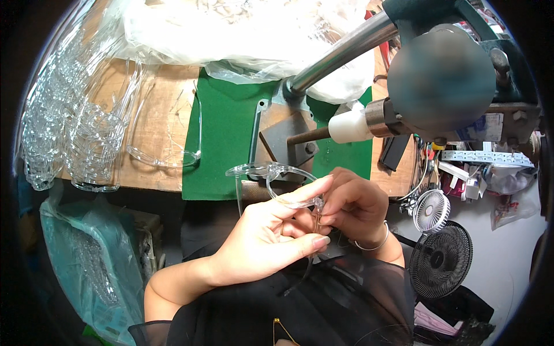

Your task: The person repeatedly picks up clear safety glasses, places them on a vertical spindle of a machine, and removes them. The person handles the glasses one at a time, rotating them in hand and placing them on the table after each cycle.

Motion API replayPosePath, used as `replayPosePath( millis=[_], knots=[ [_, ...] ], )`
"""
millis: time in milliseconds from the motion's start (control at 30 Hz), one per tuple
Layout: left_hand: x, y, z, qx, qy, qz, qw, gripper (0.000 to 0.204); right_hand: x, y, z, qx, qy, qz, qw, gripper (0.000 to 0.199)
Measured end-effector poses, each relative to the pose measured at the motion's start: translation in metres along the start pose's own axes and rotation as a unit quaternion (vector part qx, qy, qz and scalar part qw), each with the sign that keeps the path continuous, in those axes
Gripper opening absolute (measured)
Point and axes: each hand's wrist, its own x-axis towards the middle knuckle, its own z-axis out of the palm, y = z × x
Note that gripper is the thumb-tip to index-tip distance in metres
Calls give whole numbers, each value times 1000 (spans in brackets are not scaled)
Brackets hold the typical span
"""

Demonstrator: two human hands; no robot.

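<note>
A clear eyeglass frame (252,169) is held between my two hands, over the near edge of the bench. My left hand (271,230) grips it, thumb and fingers closed around its right-hand part. My right hand (355,202) pinches at the frame's right corner, where a temple arm meets the front. Whether the right fingers also hold some small part is hidden. One temple arm hangs down at the frame's left side. Just beyond my hands stands a bench press (283,130) with a steel base and a white cylindrical piece (348,126) on its shaft.
Clear eyeglass frames (95,138) are stacked in rows on the left of the wooden bench, and a loose frame (164,157) lies beside the green mat (222,127). White plastic bags (242,32) cover the back. A bagged teal crate (86,259) stands lower left; fans (440,259) are at right.
</note>
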Motion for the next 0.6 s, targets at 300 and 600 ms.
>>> replayPosePath(
  millis=[300, 600],
  knots=[
    [0, 1, 5, -45, -5, -5, 999, 68, -5, 0, 2, -54, 35, -58, 996, 18],
    [-3, 0, 1, -33, -1, -6, 999, 69, 5, -7, -1, 7, -8, 28, 1000, 15]
  ],
)
